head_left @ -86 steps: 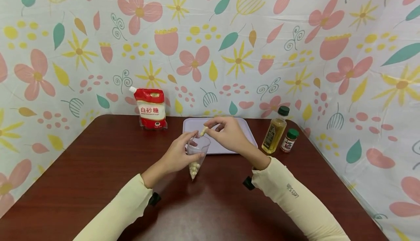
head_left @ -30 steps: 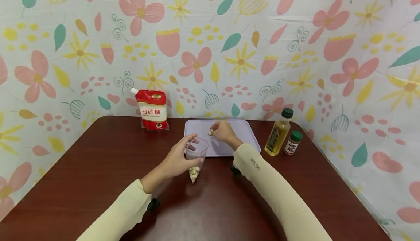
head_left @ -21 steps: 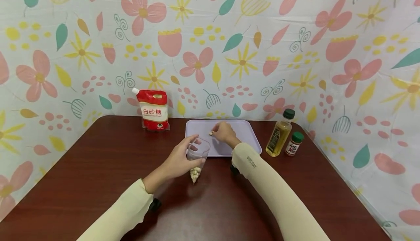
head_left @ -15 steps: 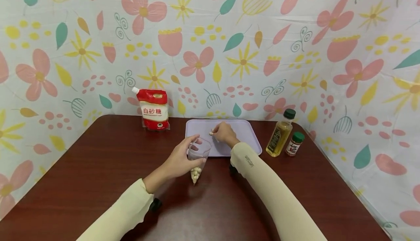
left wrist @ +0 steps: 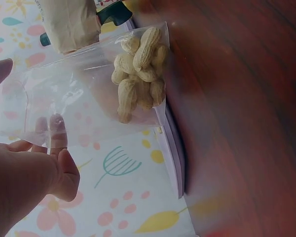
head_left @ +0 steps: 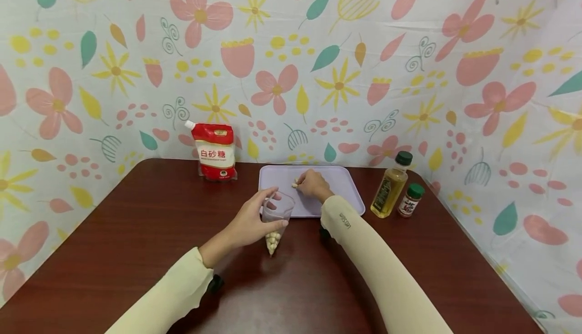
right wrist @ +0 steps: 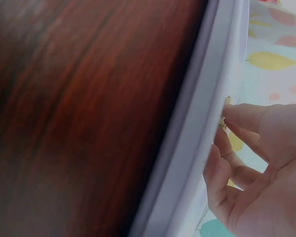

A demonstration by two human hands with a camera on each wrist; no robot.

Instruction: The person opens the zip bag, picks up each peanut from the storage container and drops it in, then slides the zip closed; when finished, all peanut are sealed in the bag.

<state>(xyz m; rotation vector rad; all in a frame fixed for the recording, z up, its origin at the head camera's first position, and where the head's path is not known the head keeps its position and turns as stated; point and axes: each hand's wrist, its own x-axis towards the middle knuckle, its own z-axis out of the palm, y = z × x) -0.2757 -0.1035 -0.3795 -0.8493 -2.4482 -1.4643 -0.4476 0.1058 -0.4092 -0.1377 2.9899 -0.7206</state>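
My left hand [head_left: 250, 221] holds a clear plastic bag [head_left: 280, 203] by its upper part, with the thumb and fingers round the wide mouth. Several unshelled peanuts [left wrist: 138, 74] fill the bag's lower end in the left wrist view; the tip points down over the table. Over the lilac tray [head_left: 341, 195], my right hand [head_left: 313, 184] pinches a peanut [head_left: 295, 184] between thumb and fingertips. The right wrist view shows only a sliver of that peanut [right wrist: 228, 101], since the fingers and the tray rim hide most of it.
At the back left of the dark wooden table [head_left: 159, 223] stands a red and white sugar pouch [head_left: 217, 152]. Right of the tray are an oil bottle [head_left: 389, 187] and a small green-lidded jar [head_left: 411, 201]. A flowered cloth hangs behind the table.
Earlier, my right hand held a peanut at the bag's mouth; since then it has moved right to the tray. In the last second it has hardly shifted. The left hand keeps holding the bag.
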